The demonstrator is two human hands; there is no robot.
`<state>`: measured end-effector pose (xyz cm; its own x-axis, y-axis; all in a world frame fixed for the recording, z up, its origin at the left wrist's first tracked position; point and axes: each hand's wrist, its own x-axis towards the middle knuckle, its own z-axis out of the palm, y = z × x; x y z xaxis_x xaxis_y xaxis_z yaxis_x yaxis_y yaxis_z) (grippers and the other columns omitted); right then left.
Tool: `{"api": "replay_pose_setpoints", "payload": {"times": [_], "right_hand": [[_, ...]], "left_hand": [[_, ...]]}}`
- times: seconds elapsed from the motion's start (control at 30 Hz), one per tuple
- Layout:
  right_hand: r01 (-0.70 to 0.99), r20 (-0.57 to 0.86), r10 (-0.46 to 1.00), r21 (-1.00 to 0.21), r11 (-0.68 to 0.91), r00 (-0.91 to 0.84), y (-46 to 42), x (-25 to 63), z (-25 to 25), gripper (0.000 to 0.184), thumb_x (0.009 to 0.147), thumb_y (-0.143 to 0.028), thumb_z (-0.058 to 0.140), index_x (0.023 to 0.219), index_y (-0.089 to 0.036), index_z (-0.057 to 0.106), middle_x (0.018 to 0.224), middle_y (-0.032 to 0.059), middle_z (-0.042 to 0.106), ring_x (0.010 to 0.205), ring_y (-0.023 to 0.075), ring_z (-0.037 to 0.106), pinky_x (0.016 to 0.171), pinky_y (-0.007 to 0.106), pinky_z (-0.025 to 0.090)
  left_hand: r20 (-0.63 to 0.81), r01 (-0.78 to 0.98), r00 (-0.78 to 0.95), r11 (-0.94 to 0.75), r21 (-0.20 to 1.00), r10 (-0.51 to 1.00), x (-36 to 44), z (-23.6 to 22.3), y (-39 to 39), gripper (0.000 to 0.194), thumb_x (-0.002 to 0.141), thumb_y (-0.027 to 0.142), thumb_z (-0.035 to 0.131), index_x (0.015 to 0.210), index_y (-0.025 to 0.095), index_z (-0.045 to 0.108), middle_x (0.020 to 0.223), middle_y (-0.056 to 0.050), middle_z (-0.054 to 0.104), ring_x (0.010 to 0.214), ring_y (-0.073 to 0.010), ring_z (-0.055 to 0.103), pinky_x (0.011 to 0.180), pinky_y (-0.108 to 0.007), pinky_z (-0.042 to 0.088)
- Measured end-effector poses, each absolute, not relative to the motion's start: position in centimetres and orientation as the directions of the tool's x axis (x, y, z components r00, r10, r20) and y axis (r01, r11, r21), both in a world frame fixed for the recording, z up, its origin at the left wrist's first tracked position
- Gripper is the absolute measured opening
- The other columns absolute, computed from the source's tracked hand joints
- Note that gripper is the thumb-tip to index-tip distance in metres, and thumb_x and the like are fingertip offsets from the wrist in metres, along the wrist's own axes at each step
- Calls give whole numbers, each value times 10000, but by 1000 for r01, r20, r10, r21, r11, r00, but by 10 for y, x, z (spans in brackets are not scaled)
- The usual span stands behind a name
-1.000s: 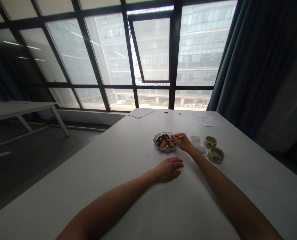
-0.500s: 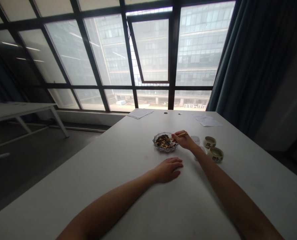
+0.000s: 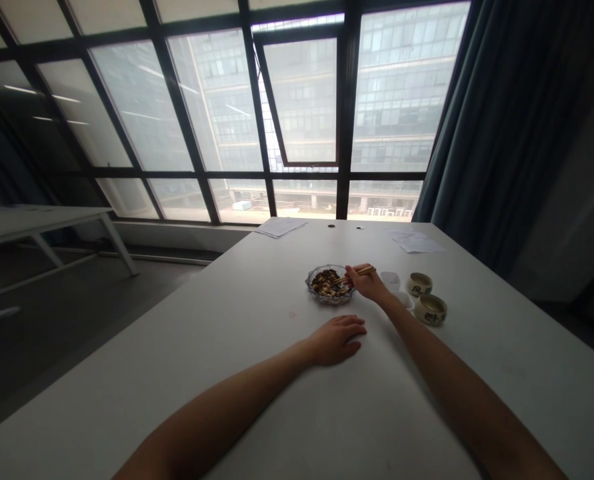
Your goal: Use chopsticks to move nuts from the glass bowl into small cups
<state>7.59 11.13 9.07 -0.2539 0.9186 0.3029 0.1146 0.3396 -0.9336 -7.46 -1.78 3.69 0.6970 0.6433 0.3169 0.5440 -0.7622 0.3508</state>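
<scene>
My right hand (image 3: 367, 281) grips a pair of wooden chopsticks (image 3: 364, 271) at the right rim of a clear glass bowl (image 3: 311, 291). The chopstick tips reach down among the mixed brown and pale nuts or beans (image 3: 327, 283) in the bowl; whether they pinch a piece is too small to tell. Flat on the white table, nearer to me than the bowl, rests my left hand (image 3: 337, 339), its fingers stretched out and holding nothing.
Right of my right hand stand two small clear or white containers (image 3: 391, 280), partly hidden, and two beige cups (image 3: 431, 309) with dark characters. Papers (image 3: 281, 227) lie at the far left edge of the table, more sheets (image 3: 414, 241) at the far right. Windows rise behind.
My right hand has shifted slightly, with the chopstick tips staying inside the bowl. My left hand rests where it was.
</scene>
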Motion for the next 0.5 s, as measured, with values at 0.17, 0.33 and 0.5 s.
{"api": "replay_pose_setpoints", "payload": {"times": [0.17,0.33,0.5], "right_hand": [[70,203,964,-973,218,-174,109,74,101,358,936,-355,670,631,-168,683,617,86,742,577,219,753,550,260,621],[60,204,966,-975,216,-162,113,76,106,348,942,-311,662,627,-164,682,603,87,733,579,214,755,531,245,617],[79,248,940,-959,273,-236,116,77,95,298,879,-368,722,663,-164,699,618,73,738,591,225,754,534,259,615]], "left_hand": [[317,546,695,-760,352,646,-74,37,-17,372,964,275,597,1331,220,623,1474,-92,574,1383,-266,518,1197,-404,386],[314,547,695,-759,354,647,-74,37,-17,373,966,279,599,1335,228,621,1477,-90,573,1387,-269,516,1200,-412,382],[315,548,694,-759,352,647,-75,37,-18,377,966,275,596,1339,227,617,1482,-91,568,1390,-266,512,1200,-409,379]]}}
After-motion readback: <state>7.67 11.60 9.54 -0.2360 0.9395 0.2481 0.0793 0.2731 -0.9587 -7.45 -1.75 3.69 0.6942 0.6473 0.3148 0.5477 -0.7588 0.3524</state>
